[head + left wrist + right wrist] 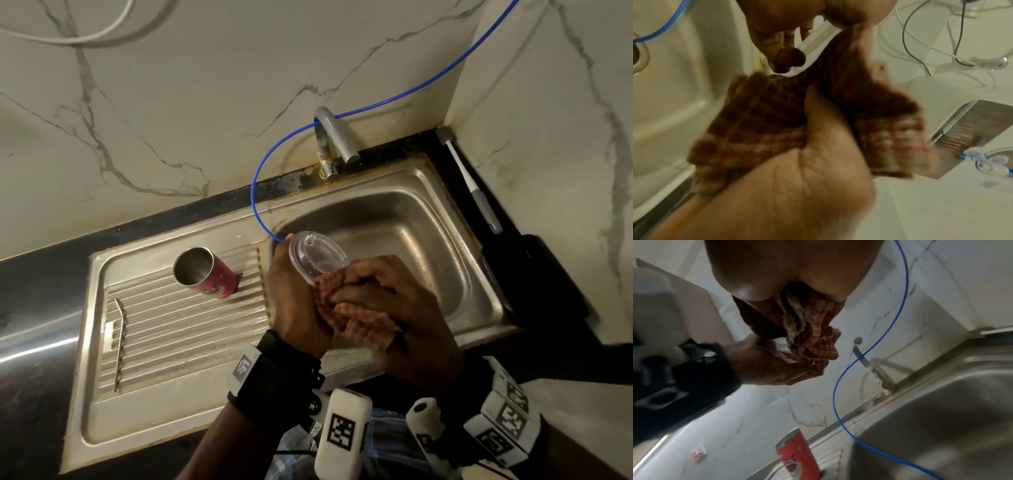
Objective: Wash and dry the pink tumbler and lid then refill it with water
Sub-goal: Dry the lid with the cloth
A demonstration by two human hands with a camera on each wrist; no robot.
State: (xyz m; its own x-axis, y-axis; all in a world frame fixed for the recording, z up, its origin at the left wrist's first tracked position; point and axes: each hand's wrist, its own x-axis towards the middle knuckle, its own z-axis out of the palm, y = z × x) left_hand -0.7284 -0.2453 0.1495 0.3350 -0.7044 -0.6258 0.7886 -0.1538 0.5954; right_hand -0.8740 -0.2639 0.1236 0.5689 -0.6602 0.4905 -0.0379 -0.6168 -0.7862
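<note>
The pink tumbler (205, 272) (797, 456) stands upright and uncovered on the ribbed drainboard (171, 329), its steel inside showing. Above the sink's left rim, my left hand (298, 294) grips the clear plastic lid (313, 257), tilted on edge. My right hand (387, 305) holds a red checked cloth (356, 318) (760, 116) (813, 337) bunched against the lid's lower part. The cloth hides that part of the lid.
The steel sink basin (411, 240) lies under my hands, with a grey tap (334, 137) at its back rim. A blue tube (260, 192) loops from the wall down to the sink edge. A bent metal straw (120, 339) lies on the drainboard. A bottle brush (469, 178) rests on the black counter, right.
</note>
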